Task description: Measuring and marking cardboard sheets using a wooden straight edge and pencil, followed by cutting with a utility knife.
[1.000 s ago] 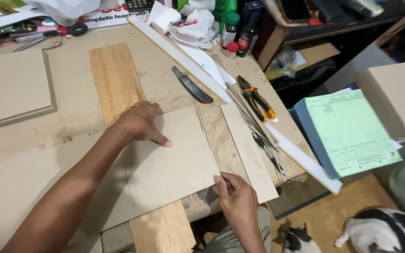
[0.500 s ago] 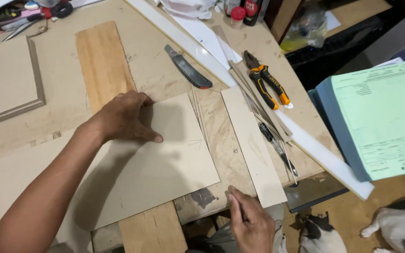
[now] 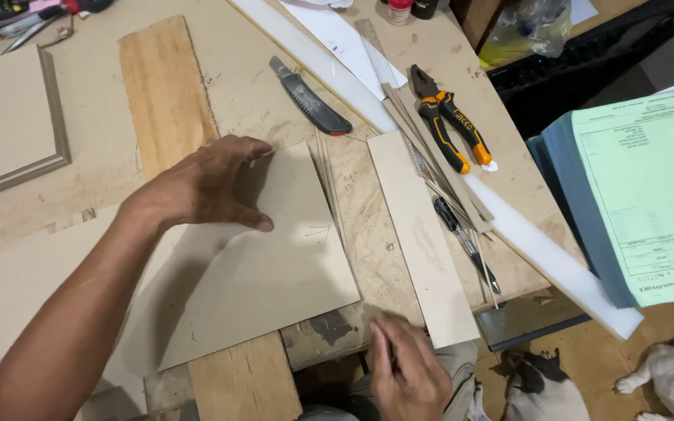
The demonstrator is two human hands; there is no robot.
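My left hand (image 3: 196,187) lies flat on the upper left corner of a beige sheet of thin board (image 3: 274,273) and presses it onto the workbench (image 3: 243,86). The sheet rests partly across a long wooden plank (image 3: 161,86). My right hand (image 3: 407,374) hovers at the bench's front edge, just below the sheet's lower right corner, blurred, fingers drawn together. Whether it holds something thin I cannot tell. A narrow beige strip (image 3: 423,242) lies to the right of the sheet.
A dark folding knife (image 3: 310,97), orange-handled pliers (image 3: 450,129), a black-handled tool (image 3: 466,242) and a long white strip (image 3: 540,249) lie to the right. A frame moulding (image 3: 56,117) sits far left. A stack of green papers (image 3: 649,195) stands right; two black-and-white animals (image 3: 532,382) are on the floor.
My right hand has slid off the sheet's lower right corner down toward the bench's front edge. The left hand stays pressed on the sheet. The view has closed in.
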